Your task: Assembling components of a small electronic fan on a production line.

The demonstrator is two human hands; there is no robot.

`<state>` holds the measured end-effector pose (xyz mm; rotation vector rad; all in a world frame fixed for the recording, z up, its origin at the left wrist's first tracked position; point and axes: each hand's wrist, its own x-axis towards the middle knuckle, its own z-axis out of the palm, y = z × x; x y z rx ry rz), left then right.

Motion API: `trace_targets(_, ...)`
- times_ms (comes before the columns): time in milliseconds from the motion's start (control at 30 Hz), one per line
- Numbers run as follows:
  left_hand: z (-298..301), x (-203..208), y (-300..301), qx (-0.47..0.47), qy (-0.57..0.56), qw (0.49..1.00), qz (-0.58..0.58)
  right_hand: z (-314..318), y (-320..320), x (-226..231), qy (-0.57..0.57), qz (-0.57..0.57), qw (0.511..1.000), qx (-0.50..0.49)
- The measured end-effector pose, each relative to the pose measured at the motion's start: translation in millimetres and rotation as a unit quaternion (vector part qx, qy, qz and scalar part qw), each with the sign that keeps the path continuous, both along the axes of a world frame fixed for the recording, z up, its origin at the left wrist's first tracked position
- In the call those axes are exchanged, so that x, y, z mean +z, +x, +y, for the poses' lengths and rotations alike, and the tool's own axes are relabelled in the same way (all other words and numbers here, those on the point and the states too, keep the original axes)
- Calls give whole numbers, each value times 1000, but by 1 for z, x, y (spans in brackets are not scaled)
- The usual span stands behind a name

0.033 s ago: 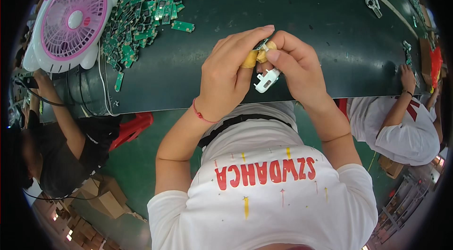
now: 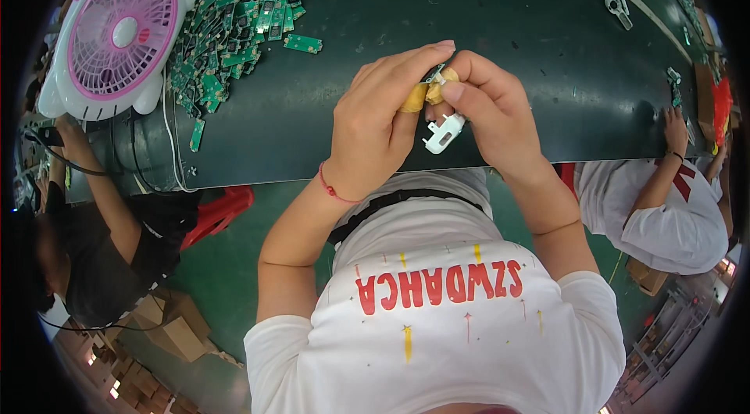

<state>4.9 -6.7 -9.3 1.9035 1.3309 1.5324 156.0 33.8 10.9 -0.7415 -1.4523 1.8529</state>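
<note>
My left hand [image 2: 371, 105] is closed, its thumb and fingers pinching a small dark green circuit board [image 2: 432, 73], mostly covered by the fingers. A yellow cover wraps a fingertip of this hand. Right beside it, my right hand [image 2: 496, 105] is closed too, its thumb and a yellow-covered finger meeting at the board's end. A white plastic housing [image 2: 446, 135] with a slot and small prongs sticks out below the right fingers, which hold it. Both hands are over the near edge of the dark green table [image 2: 469, 8].
A heap of green circuit boards [image 2: 242, 23] lies on the table at the left, with a loose board [image 2: 302, 43] beside it. A white and pink fan [image 2: 123, 33] stands at far left with cables. People sit at both sides; a red stool [image 2: 219, 215] is at lower left.
The white housing has turned slightly and shifted a touch in my right hand. Both hands otherwise stay in place.
</note>
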Motion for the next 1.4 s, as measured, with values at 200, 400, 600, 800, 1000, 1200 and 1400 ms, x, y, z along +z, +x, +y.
trace_targets(200, 4, -3, -6, -15, 44, 998, 40, 3, 4, 6, -47, 23, 998, 35)
trace_targets(400, 1, -1, -2, 6, 31, 999, 18, 4, 2, 11, -75, 17, 996, 55)
trace_targets(600, 4, -3, -6, 30, 85, 994, 57, 5, 0, 11, -82, 12, 996, 41)
trace_targets(800, 4, -2, -6, 37, 100, 992, 71, 6, 0, 11, -92, 25, 994, 57)
trace_targets(1000, 3, -2, -8, 29, 108, 991, 79, 4, 0, 12, -82, 25, 995, 57)
trace_targets(1200, 0, 2, -11, 31, 105, 987, 120, 7, 1, 14, -86, 6, 994, 69)
trace_targets(1400, 6, -4, -13, 57, 71, 988, 124, 8, -7, 14, 46, -38, 998, -11)
